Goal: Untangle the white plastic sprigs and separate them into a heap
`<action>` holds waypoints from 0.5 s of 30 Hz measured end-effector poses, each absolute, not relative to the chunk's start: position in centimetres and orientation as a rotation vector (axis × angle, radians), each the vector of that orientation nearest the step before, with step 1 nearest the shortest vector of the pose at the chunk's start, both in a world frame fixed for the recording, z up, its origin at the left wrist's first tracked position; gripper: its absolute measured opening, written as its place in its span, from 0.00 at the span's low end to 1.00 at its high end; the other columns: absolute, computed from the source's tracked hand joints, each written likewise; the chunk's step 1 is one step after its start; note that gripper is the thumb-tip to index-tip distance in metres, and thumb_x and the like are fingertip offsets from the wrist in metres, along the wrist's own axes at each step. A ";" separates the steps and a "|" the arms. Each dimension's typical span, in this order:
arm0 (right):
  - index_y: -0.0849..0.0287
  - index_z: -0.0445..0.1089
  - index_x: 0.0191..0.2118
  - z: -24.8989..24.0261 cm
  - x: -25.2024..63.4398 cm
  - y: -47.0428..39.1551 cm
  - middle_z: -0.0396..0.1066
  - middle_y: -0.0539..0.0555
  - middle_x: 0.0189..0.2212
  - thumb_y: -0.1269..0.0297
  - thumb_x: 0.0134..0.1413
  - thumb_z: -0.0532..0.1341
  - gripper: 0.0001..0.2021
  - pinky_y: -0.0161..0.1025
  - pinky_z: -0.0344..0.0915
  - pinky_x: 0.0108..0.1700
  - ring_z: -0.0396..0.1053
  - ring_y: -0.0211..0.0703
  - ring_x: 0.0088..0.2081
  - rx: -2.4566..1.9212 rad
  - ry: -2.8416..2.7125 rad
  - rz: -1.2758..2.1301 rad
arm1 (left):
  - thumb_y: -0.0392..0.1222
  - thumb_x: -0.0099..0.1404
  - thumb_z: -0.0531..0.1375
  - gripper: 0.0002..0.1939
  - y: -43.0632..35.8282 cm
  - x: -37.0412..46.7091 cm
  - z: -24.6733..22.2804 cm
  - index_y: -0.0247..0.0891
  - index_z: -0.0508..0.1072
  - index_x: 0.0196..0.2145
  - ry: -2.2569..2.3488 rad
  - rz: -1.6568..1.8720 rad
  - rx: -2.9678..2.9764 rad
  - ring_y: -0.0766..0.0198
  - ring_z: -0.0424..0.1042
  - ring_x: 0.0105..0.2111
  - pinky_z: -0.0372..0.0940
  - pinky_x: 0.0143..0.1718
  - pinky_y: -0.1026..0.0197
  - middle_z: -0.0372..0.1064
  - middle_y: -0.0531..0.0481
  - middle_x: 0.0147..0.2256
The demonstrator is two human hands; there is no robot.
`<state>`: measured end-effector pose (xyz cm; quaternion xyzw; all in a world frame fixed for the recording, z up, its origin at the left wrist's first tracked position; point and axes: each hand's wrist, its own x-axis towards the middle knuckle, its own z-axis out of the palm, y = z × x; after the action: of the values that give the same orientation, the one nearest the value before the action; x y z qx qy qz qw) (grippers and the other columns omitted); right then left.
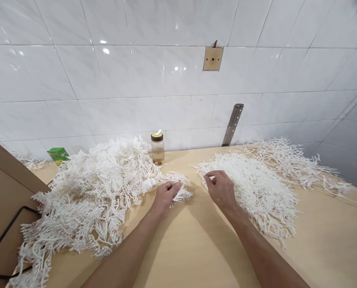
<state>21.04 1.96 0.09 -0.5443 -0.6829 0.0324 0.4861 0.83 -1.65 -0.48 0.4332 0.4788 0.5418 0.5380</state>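
Observation:
In the middle of the table, my left hand (pixel 164 197) is closed round a small bunch of white feathery strands (pixel 183 195), whose tips stick out to the right. My right hand (pixel 222 189) is at the left edge of a flattish heap of short white strands (pixel 261 190). Its thumb and fingers are pinched together; whatever they hold, if anything, is too small to make out. To the left of my left hand rises a large fluffy pile of white feathery strands (pixel 97 188), and some loose ones reach toward that hand.
Thin white branching pieces (pixel 298 162) lie at the back right. A capped jar of brownish liquid (pixel 158 150) stands by the tiled wall (pixel 148 76). A green box (pixel 57 155) is behind the left pile. A metal bracket (pixel 233 125) leans there, and a brown panel (pixel 7 204) borders the left.

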 end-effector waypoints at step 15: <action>0.57 0.73 0.33 -0.5 16.3 -0.3 0.74 0.51 0.32 0.72 0.50 0.61 0.05 0.36 0.65 0.33 0.68 0.37 0.27 -1.024 -1.883 0.480 | 0.56 0.50 0.69 0.20 -1.7 1.2 -0.3 0.35 0.74 0.26 1.089 1.331 1.003 0.67 0.63 0.22 0.57 0.26 0.64 0.67 0.53 0.22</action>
<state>16.35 -0.31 -0.54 -0.4150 -0.7634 0.1947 0.4551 1.17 -1.70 -0.35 0.4228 0.4588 0.5610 0.5440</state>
